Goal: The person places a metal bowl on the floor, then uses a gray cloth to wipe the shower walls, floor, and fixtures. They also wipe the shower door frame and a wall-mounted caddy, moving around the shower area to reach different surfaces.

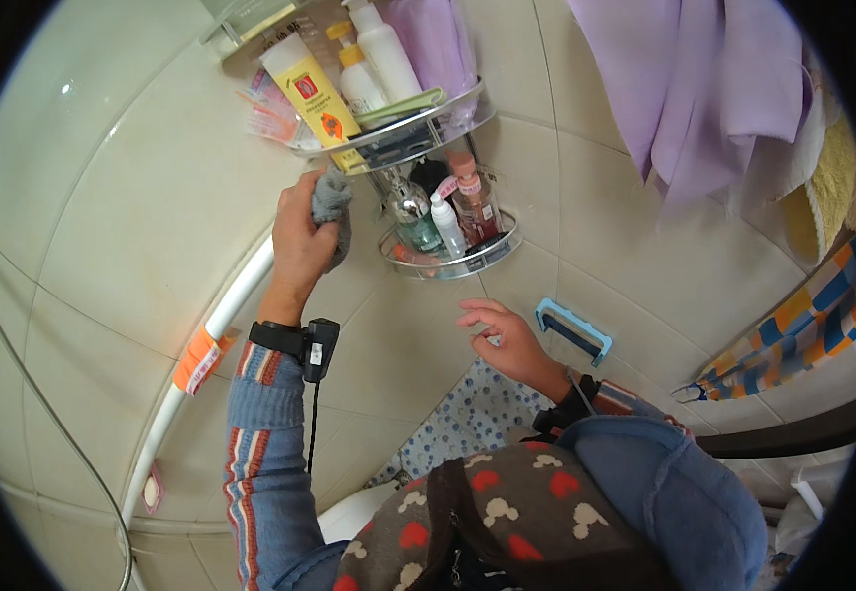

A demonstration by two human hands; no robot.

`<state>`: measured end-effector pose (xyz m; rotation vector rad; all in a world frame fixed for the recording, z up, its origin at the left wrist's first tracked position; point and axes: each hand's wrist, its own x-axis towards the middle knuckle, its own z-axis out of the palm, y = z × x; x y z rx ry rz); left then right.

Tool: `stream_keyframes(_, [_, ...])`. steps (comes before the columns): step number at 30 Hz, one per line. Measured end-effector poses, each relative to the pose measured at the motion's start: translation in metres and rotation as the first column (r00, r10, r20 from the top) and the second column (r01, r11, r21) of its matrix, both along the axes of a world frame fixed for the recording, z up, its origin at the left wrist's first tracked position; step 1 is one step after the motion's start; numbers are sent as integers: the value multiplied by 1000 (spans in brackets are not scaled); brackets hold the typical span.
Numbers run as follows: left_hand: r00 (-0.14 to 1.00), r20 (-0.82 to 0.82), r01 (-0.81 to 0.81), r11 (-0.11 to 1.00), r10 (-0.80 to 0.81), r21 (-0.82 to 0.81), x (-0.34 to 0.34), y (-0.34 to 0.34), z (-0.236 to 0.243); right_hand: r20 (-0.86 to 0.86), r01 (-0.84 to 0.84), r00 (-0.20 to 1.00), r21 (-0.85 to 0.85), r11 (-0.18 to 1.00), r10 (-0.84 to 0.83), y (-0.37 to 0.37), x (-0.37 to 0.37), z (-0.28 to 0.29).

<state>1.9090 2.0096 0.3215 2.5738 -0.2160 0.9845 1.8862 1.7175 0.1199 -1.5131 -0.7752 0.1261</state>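
Cloth [332,202], grey and crumpled, is what I see from my end gripped in the left hand [300,236], the fingers wrapped around it. Both are by the left side of the upper shelf [418,131], close to the lower end of a yellow tube [316,96]; I cannot tell from here whether the cloth touches the metal. The right hand [508,343] holds nothing, its fingers loosely bent below the lower shelf [462,268], and nearest to it is a blue frame [577,323] at the wall. With the tube I make out a white pump bottle [386,51] and a bottle with a yellow pump [357,79]. Lower down stand a green bottle [416,222], a small white bottle [448,229] and a pink pump bottle [477,205]. A white pipe [164,424] slants past the left forearm, and a purple towel [694,89] hangs at upper right.
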Motion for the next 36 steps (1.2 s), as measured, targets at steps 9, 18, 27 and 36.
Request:
stream_keyframes(9, [954,-293,-95,864,-62,-495,-21,1,-129,-125,38,991,-44,998,-43,-25,3,-13])
stream_keyframes(18, [984,-175,-50,874,-41,-483,51,9,-196,-213,96,969,-141,985,-125,-54,-2,-47])
stream_keyframes(27, [975,81,-59,597,205,-800,8,-79,-262,-233,86,966,-122,989,-112,-55,6,-59])
stream_keyframes(36, [984,5,-70,402,181,-913,37,-68,-300,-260,89,955,-198,976,-140,-66,2,-64])
